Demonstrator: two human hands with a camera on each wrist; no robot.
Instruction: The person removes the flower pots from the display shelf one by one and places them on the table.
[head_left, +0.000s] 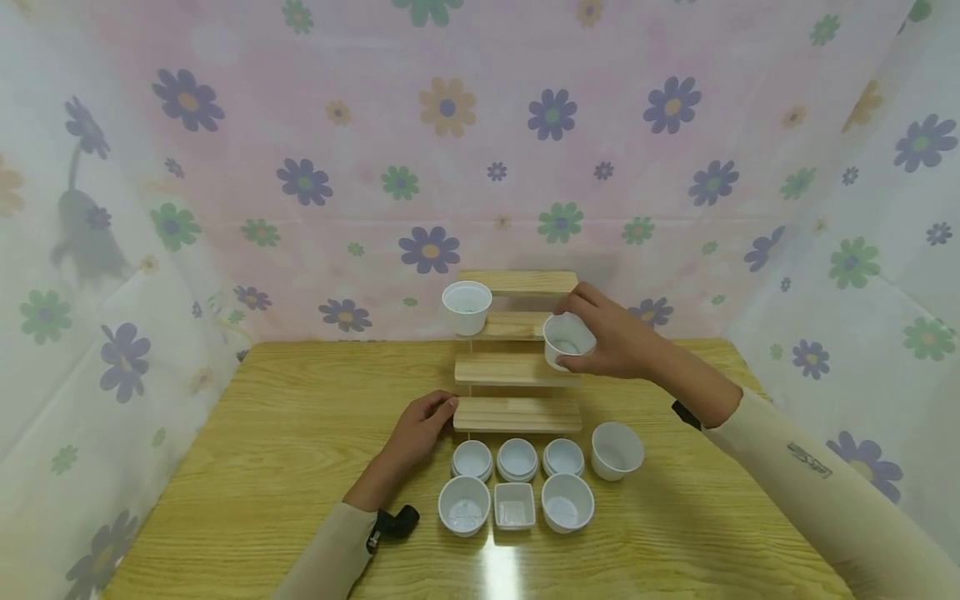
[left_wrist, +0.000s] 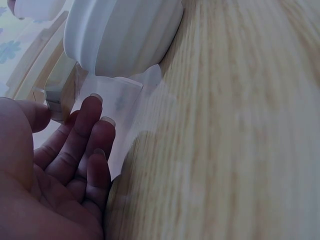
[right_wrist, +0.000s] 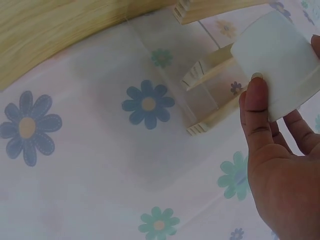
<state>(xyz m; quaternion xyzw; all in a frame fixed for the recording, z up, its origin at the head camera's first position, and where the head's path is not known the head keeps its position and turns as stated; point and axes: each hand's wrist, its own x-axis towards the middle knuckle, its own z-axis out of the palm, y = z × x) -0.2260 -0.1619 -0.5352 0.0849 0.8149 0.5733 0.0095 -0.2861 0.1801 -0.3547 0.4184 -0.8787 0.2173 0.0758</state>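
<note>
A tiered wooden stand point(head_left: 517, 414) with clear supports stands on the table. My left hand point(head_left: 422, 427) pinches the left end of its lowest board point(left_wrist: 61, 90) between thumb and fingers. Up at the stand's right side, my right hand point(head_left: 611, 337) grips a white plastic cup point(head_left: 567, 337), its mouth tilted toward the head camera. In the right wrist view this cup point(right_wrist: 275, 60) is held with fingers and thumb around its rim end, boards behind it. Another white cup point(head_left: 467, 310) is at the left end of the second board from the top.
In front of the stand are two rows of white containers: three small round bowls point(head_left: 517, 458) behind, then two cups point(head_left: 567, 504) with a square dish point(head_left: 514, 507) between them. A larger white cup point(head_left: 617, 450) stands at their right. Flowered cloth point(head_left: 330, 267) hangs behind the table.
</note>
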